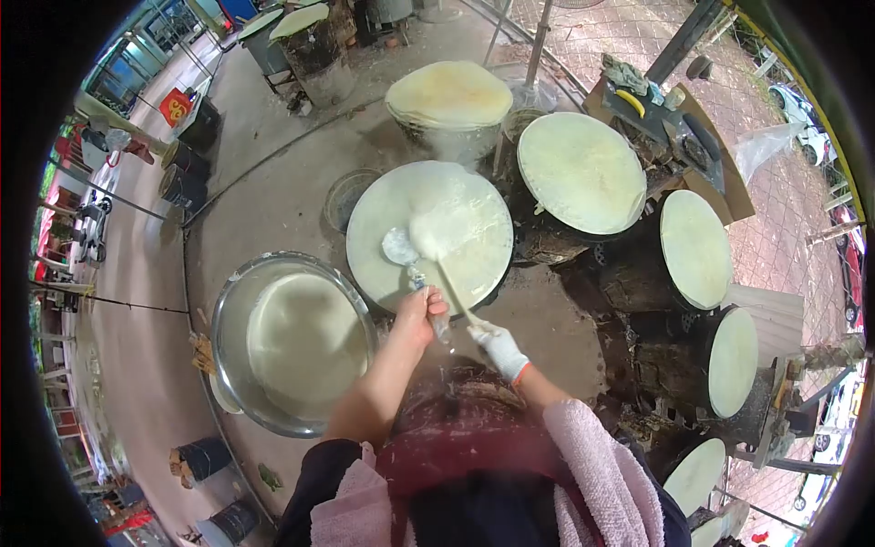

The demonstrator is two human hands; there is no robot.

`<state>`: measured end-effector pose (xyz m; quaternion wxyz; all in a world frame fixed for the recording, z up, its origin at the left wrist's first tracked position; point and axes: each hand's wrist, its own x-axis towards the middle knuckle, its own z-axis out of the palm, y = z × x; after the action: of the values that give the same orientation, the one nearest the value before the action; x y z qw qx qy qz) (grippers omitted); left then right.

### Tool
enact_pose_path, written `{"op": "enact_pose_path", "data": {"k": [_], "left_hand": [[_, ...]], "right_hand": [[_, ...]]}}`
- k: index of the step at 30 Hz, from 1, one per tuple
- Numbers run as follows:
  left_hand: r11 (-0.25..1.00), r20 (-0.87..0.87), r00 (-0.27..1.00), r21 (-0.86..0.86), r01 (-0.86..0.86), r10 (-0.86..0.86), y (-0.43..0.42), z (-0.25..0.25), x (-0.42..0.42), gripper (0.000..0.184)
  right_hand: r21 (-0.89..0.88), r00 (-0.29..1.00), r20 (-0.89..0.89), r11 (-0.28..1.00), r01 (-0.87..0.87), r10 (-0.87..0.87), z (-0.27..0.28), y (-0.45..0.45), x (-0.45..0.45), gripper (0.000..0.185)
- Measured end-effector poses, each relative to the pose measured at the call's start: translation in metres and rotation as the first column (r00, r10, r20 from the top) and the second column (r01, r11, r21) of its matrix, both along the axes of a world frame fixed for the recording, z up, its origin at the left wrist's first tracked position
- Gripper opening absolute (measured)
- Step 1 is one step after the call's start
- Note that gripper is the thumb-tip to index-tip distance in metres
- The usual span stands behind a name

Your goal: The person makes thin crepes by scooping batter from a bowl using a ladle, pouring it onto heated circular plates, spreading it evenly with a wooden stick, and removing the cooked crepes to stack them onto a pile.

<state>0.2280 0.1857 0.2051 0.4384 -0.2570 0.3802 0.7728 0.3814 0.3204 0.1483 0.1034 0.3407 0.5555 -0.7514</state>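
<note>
My bare left hand [420, 315] is closed around the handle of a ladle, whose round, batter-coated head [399, 246] is over the near griddle. My right hand [499, 349], in a white glove with an orange cuff, grips a thin stick [456, 289]. The stick's far end reaches a pale, foamy patch of batter [444, 221] and is hidden by it. Beneath both tools lies the round griddle [375, 196], covered with a thin cream-coloured layer. To the left of my forearm stands a large metal basin [224, 335] with pale batter [305, 337] inside.
Several round griddles with pale sheets, such as one at the right [581, 173], curve around my right side. A stack of pale sheets [448, 95] stands behind the near griddle. A box [652, 137] holding a yellow banana-shaped thing sits by the wire fence [711, 77].
</note>
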Motion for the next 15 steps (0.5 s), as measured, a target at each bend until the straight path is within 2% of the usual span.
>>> {"op": "enact_pose_path", "data": {"k": [1, 2, 3, 4, 5, 6, 7, 8, 9, 10, 11, 12, 14, 15], "left_hand": [[0.997, 0.001, 0.998, 0.043, -0.058, 0.058, 0.004, -0.001, -0.001, 0.018], [0.990, 0.003, 0.993, 0.086, -0.114, 0.114, 0.005, -0.002, -0.003, 0.019], [0.975, 0.013, 0.999, 0.219, -0.050, 0.048, -0.014, -0.011, -0.015, 0.014], [0.790, -0.074, 0.997, 0.609, 0.067, -0.027, -0.042, -0.012, -0.023, 0.011], [0.977, -0.247, 0.947, 0.116, -0.181, 0.205, -0.051, 0.013, -0.019, 0.018], [0.908, -0.157, 0.969, 0.403, -0.114, 0.191, -0.067, 0.005, -0.017, 0.020], [0.759, -0.056, 0.993, 0.650, -0.040, 0.099, -0.084, -0.004, -0.015, 0.022], [0.586, -0.005, 0.999, 0.810, 0.032, -0.048, -0.100, -0.013, -0.013, 0.024], [0.814, -0.108, 0.993, 0.580, 0.017, 0.057, -0.100, 0.038, 0.002, 0.024], [0.951, -0.244, 0.963, 0.305, -0.039, 0.118, -0.094, 0.067, 0.009, 0.024], [0.981, -0.274, 0.955, 0.185, -0.067, 0.117, -0.086, 0.069, 0.003, 0.020], [0.994, -0.304, 0.947, 0.059, -0.092, 0.106, -0.085, 0.068, -0.011, 0.019], [0.902, -0.060, 0.985, 0.414, -0.126, 0.165, -0.082, 0.052, -0.033, 0.016], [0.823, 0.076, 0.988, 0.545, -0.157, 0.138, -0.075, 0.055, -0.042, 0.016]], "right_hand": [[-0.090, 0.997, 0.072, 0.995, -0.036, 0.043, -0.003, -0.007, -0.002, 0.042], [-0.210, 0.988, 0.127, 0.976, -0.058, 0.086, 0.019, -0.005, -0.005, 0.041], [-0.169, 0.995, 0.095, 0.986, -0.011, 0.027, 0.041, 0.000, -0.008, 0.040], [-0.126, 0.998, 0.058, 0.991, 0.038, -0.031, 0.055, 0.008, -0.010, 0.039], [0.075, 0.999, 0.045, 0.997, 0.011, -0.015, 0.053, 0.020, -0.009, 0.039], [0.172, 0.993, -0.053, 0.978, 0.113, -0.106, 0.036, 0.025, -0.011, 0.035], [0.221, 0.995, -0.062, 0.971, 0.094, -0.082, 0.026, 0.029, -0.011, 0.037], [0.268, 0.996, -0.067, 0.960, 0.078, -0.062, 0.020, 0.033, -0.009, 0.038], [0.352, 0.990, -0.103, 0.934, -0.055, 0.096, 0.018, 0.030, -0.002, 0.042], [0.445, 0.960, -0.122, 0.878, -0.174, 0.252, 0.018, 0.030, 0.004, 0.046], [0.495, 0.914, 0.034, 0.787, -0.368, 0.405, 0.028, 0.034, 0.006, 0.053], [0.437, 0.914, 0.039, 0.816, -0.379, 0.404, 0.038, 0.039, 0.010, 0.050], [0.505, 0.985, 0.091, 0.846, -0.174, 0.148, 0.056, 0.053, 0.027, 0.052], [0.572, 0.973, 0.134, 0.786, -0.232, 0.189, 0.052, 0.069, 0.039, 0.052]]}}
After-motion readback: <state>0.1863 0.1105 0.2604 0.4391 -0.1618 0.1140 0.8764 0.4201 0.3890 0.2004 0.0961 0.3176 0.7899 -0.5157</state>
